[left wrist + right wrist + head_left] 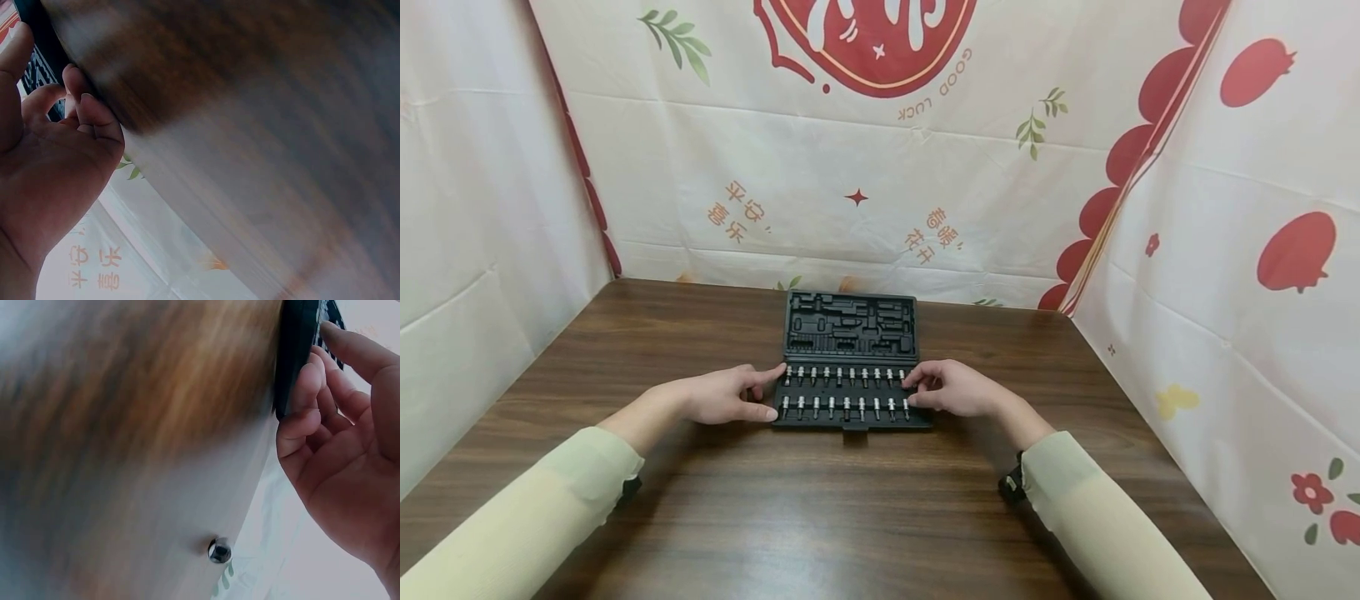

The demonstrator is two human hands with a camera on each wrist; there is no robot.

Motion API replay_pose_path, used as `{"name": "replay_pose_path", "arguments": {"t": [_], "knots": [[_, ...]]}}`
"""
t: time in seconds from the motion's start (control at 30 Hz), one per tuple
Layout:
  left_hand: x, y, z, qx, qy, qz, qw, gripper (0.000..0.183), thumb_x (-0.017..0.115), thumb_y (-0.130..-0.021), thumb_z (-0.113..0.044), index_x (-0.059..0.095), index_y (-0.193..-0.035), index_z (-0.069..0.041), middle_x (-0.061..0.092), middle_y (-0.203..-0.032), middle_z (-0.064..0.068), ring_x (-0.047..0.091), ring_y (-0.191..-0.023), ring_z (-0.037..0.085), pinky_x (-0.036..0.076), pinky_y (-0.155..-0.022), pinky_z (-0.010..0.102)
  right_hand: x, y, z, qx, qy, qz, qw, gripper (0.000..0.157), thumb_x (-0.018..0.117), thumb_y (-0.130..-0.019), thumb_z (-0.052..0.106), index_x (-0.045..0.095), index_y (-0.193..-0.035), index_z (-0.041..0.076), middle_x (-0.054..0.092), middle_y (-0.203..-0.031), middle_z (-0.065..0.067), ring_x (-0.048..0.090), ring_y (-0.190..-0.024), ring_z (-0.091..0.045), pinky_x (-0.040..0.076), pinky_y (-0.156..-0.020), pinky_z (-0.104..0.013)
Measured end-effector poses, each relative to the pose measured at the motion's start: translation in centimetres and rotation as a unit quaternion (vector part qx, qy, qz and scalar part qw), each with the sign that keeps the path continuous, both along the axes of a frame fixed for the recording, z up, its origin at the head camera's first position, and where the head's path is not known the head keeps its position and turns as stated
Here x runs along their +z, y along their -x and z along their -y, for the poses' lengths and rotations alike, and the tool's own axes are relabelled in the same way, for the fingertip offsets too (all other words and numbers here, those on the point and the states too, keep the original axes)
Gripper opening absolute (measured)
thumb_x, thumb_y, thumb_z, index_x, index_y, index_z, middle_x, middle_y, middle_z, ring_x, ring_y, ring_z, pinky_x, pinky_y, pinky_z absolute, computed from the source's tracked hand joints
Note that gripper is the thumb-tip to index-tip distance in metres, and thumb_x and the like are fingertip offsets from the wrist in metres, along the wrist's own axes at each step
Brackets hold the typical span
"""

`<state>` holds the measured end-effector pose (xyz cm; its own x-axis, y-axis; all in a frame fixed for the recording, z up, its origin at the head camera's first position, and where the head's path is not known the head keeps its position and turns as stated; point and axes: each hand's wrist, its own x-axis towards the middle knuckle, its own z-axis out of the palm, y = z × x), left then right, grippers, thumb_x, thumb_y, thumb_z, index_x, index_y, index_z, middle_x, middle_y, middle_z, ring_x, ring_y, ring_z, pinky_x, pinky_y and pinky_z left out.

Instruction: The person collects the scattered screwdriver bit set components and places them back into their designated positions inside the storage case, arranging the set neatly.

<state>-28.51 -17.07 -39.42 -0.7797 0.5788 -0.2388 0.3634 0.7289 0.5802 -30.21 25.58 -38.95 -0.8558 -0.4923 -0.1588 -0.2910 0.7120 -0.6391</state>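
Note:
An open black socket set case [852, 392] lies on the table, its hinged lid [852, 325] leaning back. Two rows of silver bit sockets [847, 407] fill the base. My left hand [726, 394] is at the case's left side, index finger stretched to the upper corner and thumb laid at the lower one. On the other side my right hand [958, 388] has thumb and index tips over the right rim, close to the end bit sockets. In the right wrist view the other fingers [306, 387] of that hand are bent against the case's side wall.
Brown wood-grain table [850, 517] all around the case. White printed cloth [820, 158] hangs behind it and at both sides. The right wrist view has a small shiny round socket [219, 550] standing by the table's edge.

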Motion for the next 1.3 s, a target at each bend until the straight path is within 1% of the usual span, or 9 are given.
{"name": "replay_pose_path", "arguments": {"t": [0.2,0.3,0.47,0.67,0.8,0.9,1.07,1.2,1.3], "knots": [[0.1,-0.1,0.0,0.003,0.003,-0.001,1.0,0.089,0.073,-0.106,-0.049,0.029,-0.175,-0.015,0.059,-0.128,0.013,0.056,-0.103,0.022,0.046,-0.092,0.041,0.3,0.1,-1.5,-0.01,0.017,-0.015,1.0,0.024,0.074,-0.106,0.025,0.077,-0.126,0.011,0.072,-0.101,-0.004,0.064,-0.082,-0.02,0.055,-0.075,-0.036],[0.1,-0.1,0.0,0.002,0.003,-0.002,1.0,0.089,0.073,-0.105,-0.049,0.029,-0.175,-0.015,0.059,-0.127,0.013,0.056,-0.103,0.022,0.046,-0.092,0.041,0.5,0.0,-2.4,-0.027,0.014,-0.019,0.999,0.023,0.074,-0.106,0.027,0.078,-0.124,0.013,0.073,-0.104,-0.004,0.065,-0.085,-0.02,0.056,-0.077,-0.036],[0.1,0.0,0.0,0.001,0.001,0.0,1.0,0.089,0.073,-0.105,-0.049,0.029,-0.175,-0.014,0.059,-0.127,0.014,0.056,-0.104,0.023,0.046,-0.093,0.042,0.8,-0.1,-4.2,-0.054,0.006,-0.023,0.998,0.023,0.074,-0.106,0.031,0.078,-0.123,0.015,0.071,-0.104,-0.005,0.065,-0.088,-0.023,0.055,-0.074,-0.038],[0.1,0.0,-0.1,0.002,0.004,-0.001,1.0,0.089,0.073,-0.106,-0.049,0.029,-0.175,-0.015,0.059,-0.127,0.014,0.056,-0.104,0.023,0.046,-0.094,0.043,1.1,-0.4,-6.7,-0.068,0.015,-0.027,0.997,0.028,0.075,-0.106,0.031,0.078,-0.126,0.012,0.069,-0.102,-0.007,0.064,-0.085,-0.024,0.055,-0.067,-0.036],[0.0,0.0,0.0,0.003,0.007,-0.001,1.0,0.088,0.072,-0.106,-0.049,0.029,-0.175,-0.015,0.059,-0.128,0.014,0.056,-0.105,0.024,0.046,-0.094,0.044,1.3,-0.7,-8.6,-0.078,0.022,-0.038,0.996,0.028,0.075,-0.107,0.029,0.078,-0.127,0.01,0.071,-0.103,-0.008,0.065,-0.088,-0.022,0.056,-0.075,-0.034],[0.0,0.0,0.0,0.003,0.008,-0.002,1.0,0.089,0.072,-0.106,-0.049,0.029,-0.175,-0.015,0.059,-0.128,0.014,0.056,-0.105,0.024,0.046,-0.094,0.044,1.3,-0.7,-9.9,-0.087,0.026,-0.04,0.995,0.026,0.075,-0.106,0.027,0.078,-0.126,0.009,0.071,-0.102,-0.009,0.065,-0.088,-0.021,0.056,-0.076,-0.034],[0.0,0.1,0.0,0.001,0.009,-0.003,1.0,0.089,0.072,-0.105,-0.051,0.029,-0.175,-0.015,0.059,-0.128,0.013,0.056,-0.104,0.024,0.046,-0.094,0.043,0.7,-0.7,-11.8,-0.082,0.023,-0.026,0.996,0.022,0.076,-0.104,0.018,0.079,-0.125,0.009,0.075,-0.107,-0.01,0.064,-0.089,-0.019,0.056,-0.078,-0.032],[0.0,0.2,0.0,-0.001,0.011,-0.004,0.9999,0.09,0.072,-0.106,-0.051,0.028,-0.175,-0.015,0.059,-0.128,0.013,0.055,-0.104,0.023,0.046,-0.093,0.042,0.4,-0.8,-12.6,-0.062,0.023,0.002,0.998,0.024,0.076,-0.102,0.01,0.08,-0.126,0.011,0.078,-0.123,-0.011,0.066,-0.102,-0.018,0.055,-0.086,-0.03],[-0.1,0.2,0.0,-0.002,0.011,-0.002,0.9999,0.09,0.071,-0.106,-0.051,0.028,-0.175,-0.015,0.059,-0.128,0.013,0.055,-0.103,0.023,0.045,-0.093,0.042,0.3,-0.7,-12.9,-0.046,0.018,0.018,0.999,0.026,0.077,-0.101,0.009,0.081,-0.126,0.012,0.079,-0.129,-0.011,0.065,-0.112,-0.018,0.052,-0.092,-0.027]]}}
